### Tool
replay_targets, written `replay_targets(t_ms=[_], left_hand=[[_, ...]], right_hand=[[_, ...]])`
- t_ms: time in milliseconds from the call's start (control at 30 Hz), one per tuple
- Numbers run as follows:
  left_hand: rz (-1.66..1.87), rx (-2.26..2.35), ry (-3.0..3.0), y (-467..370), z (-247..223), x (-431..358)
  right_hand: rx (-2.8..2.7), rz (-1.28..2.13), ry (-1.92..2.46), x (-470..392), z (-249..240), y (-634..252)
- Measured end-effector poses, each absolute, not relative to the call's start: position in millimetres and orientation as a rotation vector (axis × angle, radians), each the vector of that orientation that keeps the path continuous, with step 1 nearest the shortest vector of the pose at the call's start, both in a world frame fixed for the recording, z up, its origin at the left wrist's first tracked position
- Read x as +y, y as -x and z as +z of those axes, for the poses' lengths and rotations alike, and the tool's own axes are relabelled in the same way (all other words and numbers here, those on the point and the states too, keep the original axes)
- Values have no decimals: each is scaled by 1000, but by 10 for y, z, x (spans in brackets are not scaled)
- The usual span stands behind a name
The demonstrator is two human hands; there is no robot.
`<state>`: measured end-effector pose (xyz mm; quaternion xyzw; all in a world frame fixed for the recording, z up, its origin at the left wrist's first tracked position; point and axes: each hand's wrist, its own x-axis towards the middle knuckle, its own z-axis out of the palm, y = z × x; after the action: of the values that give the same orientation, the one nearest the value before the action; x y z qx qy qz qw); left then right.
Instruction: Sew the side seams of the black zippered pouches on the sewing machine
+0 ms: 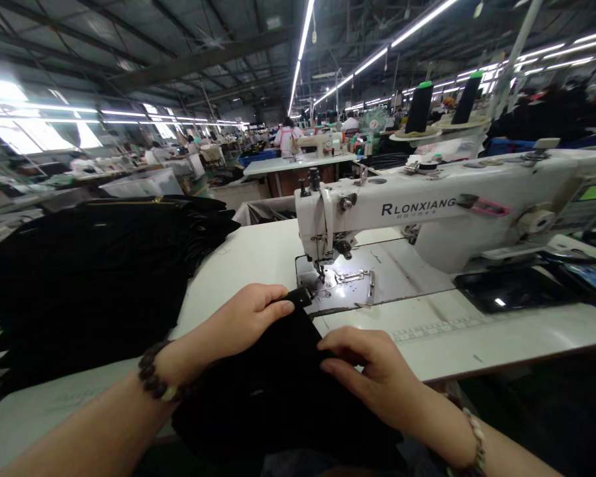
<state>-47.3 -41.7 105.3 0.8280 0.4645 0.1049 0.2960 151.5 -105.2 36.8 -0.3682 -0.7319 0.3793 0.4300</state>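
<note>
A piece of black fabric point(288, 377) hangs over the table's front edge towards me. My left hand point(246, 315) pinches its upper end between thumb and fingers, close to a small dark tab point(300, 296) at the corner. On the fabric's right edge, my right hand point(365, 368) has thumb and forefinger closed. Just beyond the tab stands the needle and presser foot area point(322, 270) of a white sewing machine point(417, 199). The fabric's top lies at the near edge of the metal needle plate point(402, 271), apart from the needle. Its lower part is dark and hard to make out.
A tall stack of black fabric pieces point(94, 265) stands on the left. A phone point(516, 289) lies at the right on the white table point(442, 341), behind a printed ruler strip. Black thread cones point(419, 109) rise behind the machine. Other workstations and people fill the background.
</note>
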Motion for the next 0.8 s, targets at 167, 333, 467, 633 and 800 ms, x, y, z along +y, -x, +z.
replay_targets(t_ms=[167, 333, 467, 633, 800], left_hand=[[208, 1131, -2169, 500, 1083, -346], [173, 1049, -2064, 456, 1043, -244], [109, 993, -2005, 401, 960, -197], [44, 977, -1970, 385, 775, -146], [9, 1301, -2162, 450, 516, 60]], right_hand=[[-2413, 704, 565, -994, 595, -1759], [-2656, -35, 329, -895, 672, -1743], [-2597, -177, 250, -890, 554, -1686], [-2676, -148, 304, -930, 376, -1729], [-2833, -245, 250, -658, 335, -1542]])
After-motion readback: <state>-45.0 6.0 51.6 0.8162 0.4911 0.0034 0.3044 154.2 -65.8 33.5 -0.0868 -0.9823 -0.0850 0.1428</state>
